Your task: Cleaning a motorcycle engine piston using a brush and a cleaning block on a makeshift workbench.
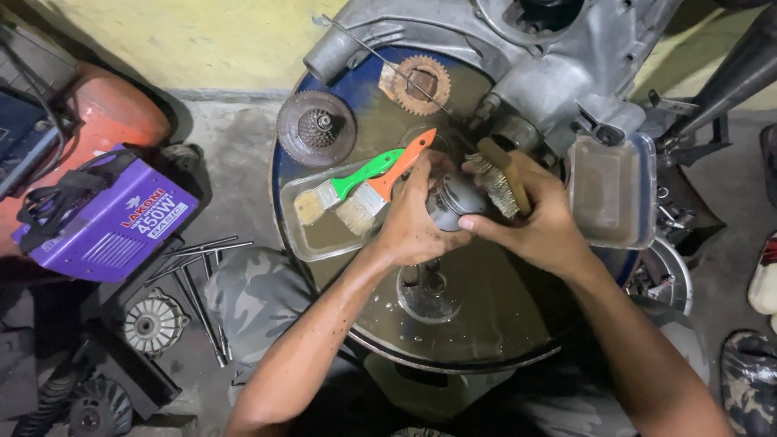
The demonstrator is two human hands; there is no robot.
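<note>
Scrubbing is my job now: my left hand (417, 214) grips the round metal part (453, 201) over the drum top (486, 324), and my right hand (538, 214) squeezes the wire brush (495, 182) against it. Next, I think, I should turn the part to a dirty side.

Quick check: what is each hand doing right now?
Left hand: closed around a small dark metal part.
Right hand: closed on a wire brush, bristles against that part.

Drum top (486, 324) bare toward the person, open for passage. Left side blocked by shallow tray (312, 239) with two paintbrushes (356, 182). Right: plastic tub (611, 190). Far edge crowded: engine casing (518, 57), rusty gear (417, 81), round clutch part (317, 128).
</note>
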